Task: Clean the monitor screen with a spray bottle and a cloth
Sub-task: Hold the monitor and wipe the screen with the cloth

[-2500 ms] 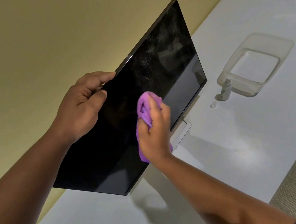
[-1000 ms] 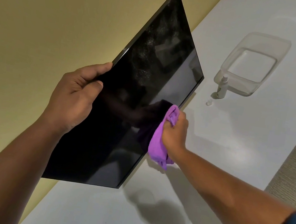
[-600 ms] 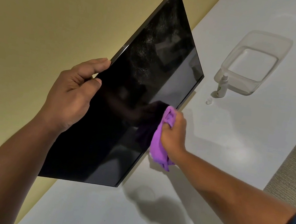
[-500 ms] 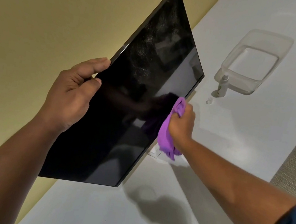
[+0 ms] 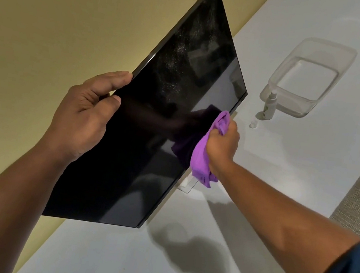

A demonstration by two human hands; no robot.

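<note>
While the left hand (image 5: 83,117) grips the monitor (image 5: 151,132) edge and the right hand (image 5: 222,145) holds the bunched purple cloth (image 5: 200,163) against its lower rim, spray speckle near the upper corner suggests wiping remains unfinished.

Right hand (image 5: 222,145) slid purple cloth (image 5: 203,161) from mid-screen to monitor (image 5: 151,132) edge.

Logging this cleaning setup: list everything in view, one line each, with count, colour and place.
monitor: one, black, tilted above the table's left side, speckled near its top
cloth: one, purple, at the monitor's right edge
spray bottle: one, white, upright beside the tub
cap: one, small, clear, near the bottle
tub: one, clear plastic, far on the table
table: one, white
wall: yellow, left
hands: left hand grips the monitor's left edge; right hand holds the cloth
</note>
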